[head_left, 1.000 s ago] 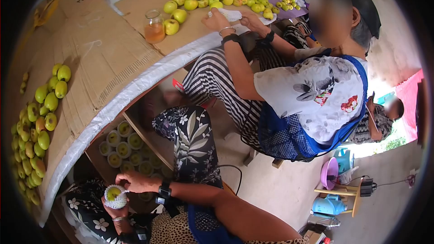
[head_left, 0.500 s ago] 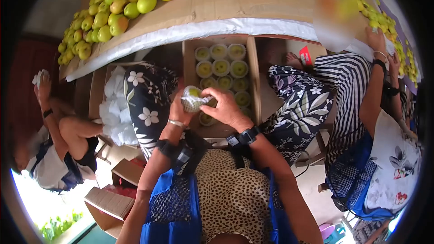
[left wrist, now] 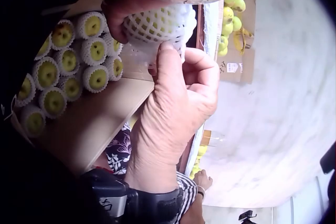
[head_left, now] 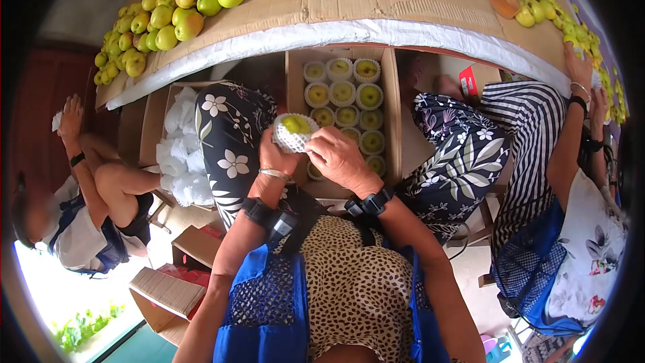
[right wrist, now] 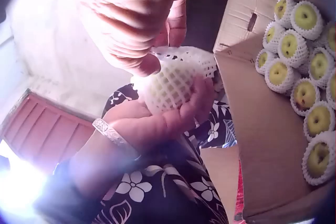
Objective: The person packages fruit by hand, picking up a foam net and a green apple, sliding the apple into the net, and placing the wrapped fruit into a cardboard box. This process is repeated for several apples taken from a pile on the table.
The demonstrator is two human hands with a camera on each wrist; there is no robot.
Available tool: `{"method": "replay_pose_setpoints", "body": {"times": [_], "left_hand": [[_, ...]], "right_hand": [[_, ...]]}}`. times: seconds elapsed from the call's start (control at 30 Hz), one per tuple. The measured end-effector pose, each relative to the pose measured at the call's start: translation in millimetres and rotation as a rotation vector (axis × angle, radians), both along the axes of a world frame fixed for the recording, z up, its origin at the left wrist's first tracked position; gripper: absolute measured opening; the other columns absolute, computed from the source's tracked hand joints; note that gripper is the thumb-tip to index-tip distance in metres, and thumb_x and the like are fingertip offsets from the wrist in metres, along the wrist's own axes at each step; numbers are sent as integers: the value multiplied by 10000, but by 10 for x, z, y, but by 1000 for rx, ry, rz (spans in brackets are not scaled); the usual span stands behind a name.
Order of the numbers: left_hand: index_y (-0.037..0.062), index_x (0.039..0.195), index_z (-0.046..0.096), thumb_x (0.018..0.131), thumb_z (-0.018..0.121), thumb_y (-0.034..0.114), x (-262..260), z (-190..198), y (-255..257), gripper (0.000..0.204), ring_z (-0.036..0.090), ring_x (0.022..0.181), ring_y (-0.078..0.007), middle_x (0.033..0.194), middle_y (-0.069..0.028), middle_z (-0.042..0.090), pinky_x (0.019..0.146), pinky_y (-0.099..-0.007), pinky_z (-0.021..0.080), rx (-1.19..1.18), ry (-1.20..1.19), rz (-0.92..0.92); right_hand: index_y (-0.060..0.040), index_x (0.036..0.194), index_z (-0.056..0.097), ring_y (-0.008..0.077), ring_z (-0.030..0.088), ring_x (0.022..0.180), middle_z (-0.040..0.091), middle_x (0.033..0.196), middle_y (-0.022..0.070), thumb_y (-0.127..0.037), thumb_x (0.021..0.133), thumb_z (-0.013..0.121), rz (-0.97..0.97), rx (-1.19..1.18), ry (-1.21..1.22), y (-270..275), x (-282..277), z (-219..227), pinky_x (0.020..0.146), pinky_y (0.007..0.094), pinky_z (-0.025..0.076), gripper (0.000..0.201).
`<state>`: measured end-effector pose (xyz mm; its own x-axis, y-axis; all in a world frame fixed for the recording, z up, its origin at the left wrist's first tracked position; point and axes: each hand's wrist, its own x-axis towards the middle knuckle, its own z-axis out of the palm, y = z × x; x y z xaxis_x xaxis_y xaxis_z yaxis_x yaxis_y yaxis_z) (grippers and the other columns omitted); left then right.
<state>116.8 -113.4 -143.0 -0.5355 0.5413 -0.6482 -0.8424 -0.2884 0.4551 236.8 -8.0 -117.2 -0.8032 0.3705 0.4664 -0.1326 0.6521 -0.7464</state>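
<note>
Over the person's lap, the left hand [head_left: 274,159] cradles a yellow-green apple [head_left: 294,123] in a white foam net [head_left: 289,140]. The apple's top shows through the net's open end in the head view. At the net's edge, the right hand [head_left: 342,161] pinches the foam between thumb and fingers. From the right wrist view, the left fingers [right wrist: 181,111] curl round the netted apple's side, below the right hand [right wrist: 136,19]. Just beyond both hands stands an open cardboard box [head_left: 392,107] holding rows of netted apples [head_left: 341,93].
A cardboard-covered table [head_left: 363,0] carries a pile of loose apples [head_left: 178,10]. White foam nets [head_left: 181,154] fill a carton left of the lap. Another person [head_left: 571,228] sits at the right, one more [head_left: 94,208] at the left. An open carton [head_left: 164,299] lies behind at lower left.
The head view has swung from the neighbour on the right to the lap and box. The foam net, bunched across the apple half a second ago, now stands round it with its top exposed.
</note>
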Motion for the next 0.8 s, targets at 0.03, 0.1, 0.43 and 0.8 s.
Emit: {"method": "replay_pose_setpoints", "body": {"times": [0.03, 0.1, 0.43, 0.8], "left_hand": [[62, 1161, 488, 891, 293, 335, -23, 27, -4, 431, 511, 1074, -305, 1178, -124, 525, 926, -467, 395, 59, -4, 5], [42, 1166, 484, 876, 296, 336, -71, -1, -22, 454, 489, 1099, -328, 1179, -132, 524, 937, -468, 385, 200, 62, -12], [33, 1123, 486, 839, 365, 249, 18, 193, 21, 377, 509, 1053, -266, 1098, -110, 545, 935, -408, 386, 200, 274, 29], [14, 1137, 503, 837, 314, 309, -30, 95, -42, 461, 497, 1088, -326, 1149, -165, 539, 950, -455, 378, 215, 118, -54]], "right_hand": [[-81, 790, 548, 257, 561, 724, 539, 791, 62, -3, 681, 616, -1, -5, 24, -15, -3, 2, 631, 351, 469, 150], [-70, 800, 556, 261, 569, 723, 554, 792, 69, -6, 684, 612, 32, -40, -53, -27, 22, -30, 634, 347, 475, 144], [-35, 1037, 510, 137, 585, 835, 590, 888, 53, -164, 853, 558, 74, -1568, -243, 110, 82, -162, 748, 287, 489, 230], [-37, 1143, 435, 144, 564, 930, 584, 1008, 60, -48, 807, 600, 289, -1665, -164, -46, -6, -233, 805, 298, 477, 375]]}}
